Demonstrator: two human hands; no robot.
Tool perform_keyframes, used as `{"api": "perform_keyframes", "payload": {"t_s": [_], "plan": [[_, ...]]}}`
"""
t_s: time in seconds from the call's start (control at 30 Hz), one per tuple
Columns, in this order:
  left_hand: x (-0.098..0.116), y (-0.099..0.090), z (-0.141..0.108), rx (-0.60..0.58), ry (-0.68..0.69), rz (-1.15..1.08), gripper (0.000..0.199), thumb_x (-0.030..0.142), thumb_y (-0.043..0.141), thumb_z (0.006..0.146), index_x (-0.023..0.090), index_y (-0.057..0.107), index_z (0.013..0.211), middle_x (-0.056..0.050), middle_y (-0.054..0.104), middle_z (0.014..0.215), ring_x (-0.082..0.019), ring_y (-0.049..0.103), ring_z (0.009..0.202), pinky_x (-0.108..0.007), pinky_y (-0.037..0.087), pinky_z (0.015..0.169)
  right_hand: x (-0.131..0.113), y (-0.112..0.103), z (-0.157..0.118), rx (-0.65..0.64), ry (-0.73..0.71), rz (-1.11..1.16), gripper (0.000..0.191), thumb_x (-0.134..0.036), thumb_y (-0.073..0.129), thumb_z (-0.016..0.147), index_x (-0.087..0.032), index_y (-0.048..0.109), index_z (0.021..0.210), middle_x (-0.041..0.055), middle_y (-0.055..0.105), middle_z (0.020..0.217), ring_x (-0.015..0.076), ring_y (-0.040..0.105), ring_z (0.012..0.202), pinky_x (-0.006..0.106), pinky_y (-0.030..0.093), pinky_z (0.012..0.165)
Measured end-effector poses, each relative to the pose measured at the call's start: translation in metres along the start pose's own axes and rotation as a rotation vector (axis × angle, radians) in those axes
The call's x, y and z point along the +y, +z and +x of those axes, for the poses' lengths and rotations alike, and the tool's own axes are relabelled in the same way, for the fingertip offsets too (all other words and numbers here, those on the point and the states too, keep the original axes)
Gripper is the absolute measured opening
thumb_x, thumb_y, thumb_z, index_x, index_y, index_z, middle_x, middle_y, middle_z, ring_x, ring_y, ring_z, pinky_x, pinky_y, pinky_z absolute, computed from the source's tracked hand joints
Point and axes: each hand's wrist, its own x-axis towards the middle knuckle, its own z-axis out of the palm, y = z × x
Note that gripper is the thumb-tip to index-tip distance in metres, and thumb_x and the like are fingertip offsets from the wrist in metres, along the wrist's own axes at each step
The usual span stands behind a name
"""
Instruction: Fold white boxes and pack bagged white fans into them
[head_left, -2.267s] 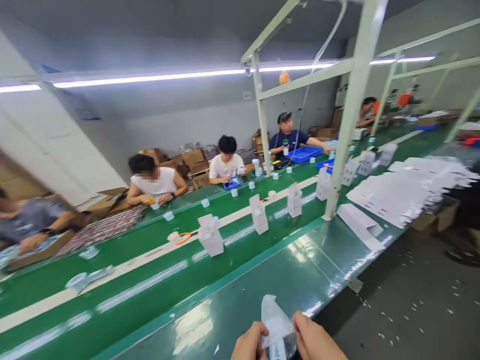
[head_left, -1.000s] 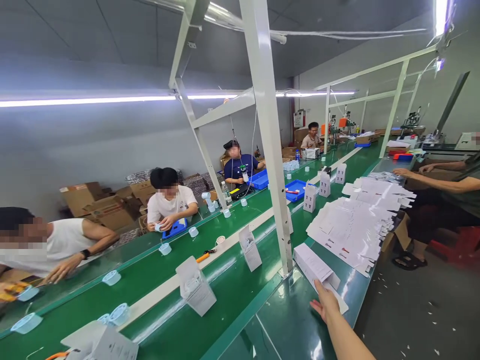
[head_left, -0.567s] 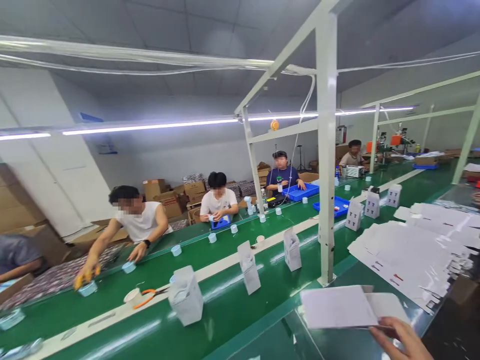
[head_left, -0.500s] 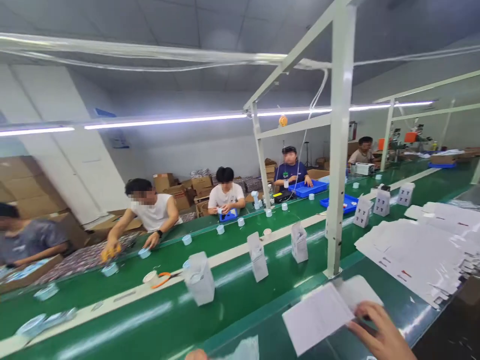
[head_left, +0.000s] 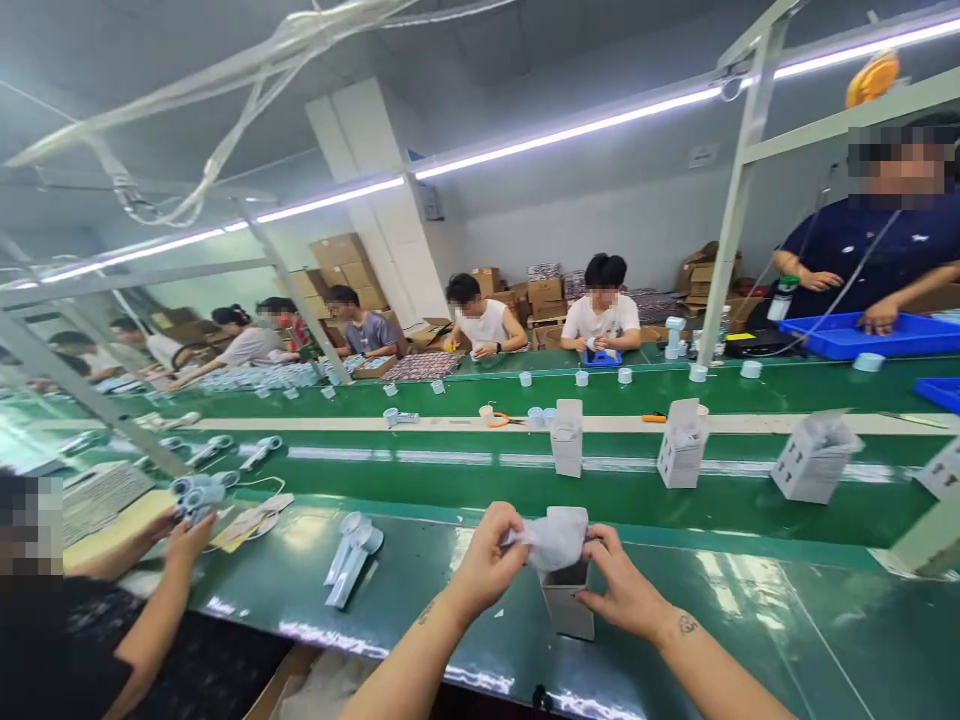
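Green assembly-line benches run the length of this workshop under long strip lights, and from where I stand a person's two bare forearms reach out over the nearest one. Their left hand pinches a crumpled clear plastic bag, fingers closed on its edge. Their right hand sits just right of the bag, half closed, with its fingers curved against the mouth of a white carton; I can't tell how firmly it grips. That carton stands between the hands, slightly tilted, with the bag bunched at its open top.

Left of the left hand, two pale blue moulded plastic parts lie on the bench, near but not touching it. Beyond the fingers, four more white cartons stand along the next belt, the last cut off by the right edge. Orange-handled snips lie ahead of the hands, and two blue trays sit far to the right. A co-worker's hands at lower left hold pale blue parts, and at least five other people sit working along the far side.
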Motion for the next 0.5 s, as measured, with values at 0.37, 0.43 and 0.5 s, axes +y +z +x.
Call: {"api": "perform_keyframes", "payload": {"t_s": [0.37, 0.43, 0.5], "plan": [[-0.014, 0.042, 0.013, -0.372, -0.247, 0.307, 0.071, 0.01, 0.064, 0.066, 0.02, 0.043, 0.133, -0.013, 0.046, 0.136, -0.026, 0.047, 0.123, -0.042, 0.038, 0.106, 0.032, 0.038, 0.001, 0.037, -0.027, 0.254, 0.059, -0.031, 0.066, 0.075, -0.021, 0.04, 0.128, 0.0177, 0.014, 0.151, 0.0331, 0.031, 0.14, 0.048, 0.035, 0.111], [-0.019, 0.051, 0.003, -0.359, -0.239, 0.271, 0.087, 0.007, 0.066, 0.062, 0.02, 0.034, 0.142, -0.015, 0.035, 0.149, -0.028, 0.036, 0.135, -0.044, 0.031, 0.112, 0.043, 0.041, -0.001, 0.036, 0.07, 0.397, 0.08, -0.032, 0.069, 0.071, -0.025, 0.025, 0.137, 0.0164, 0.008, 0.156, 0.0322, 0.034, 0.139, 0.049, 0.038, 0.108], [-0.021, 0.056, -0.008, -0.302, -0.267, 0.253, 0.083, 0.007, 0.063, 0.064, 0.022, 0.037, 0.141, -0.012, 0.04, 0.148, -0.027, 0.037, 0.136, -0.043, 0.03, 0.113, 0.047, 0.042, 0.001, -0.02, 0.131, 0.515, 0.104, -0.028, 0.073, 0.064, -0.027, 0.007, 0.145, 0.0165, 0.014, 0.156, 0.0311, 0.036, 0.138, 0.05, 0.035, 0.11]]}}
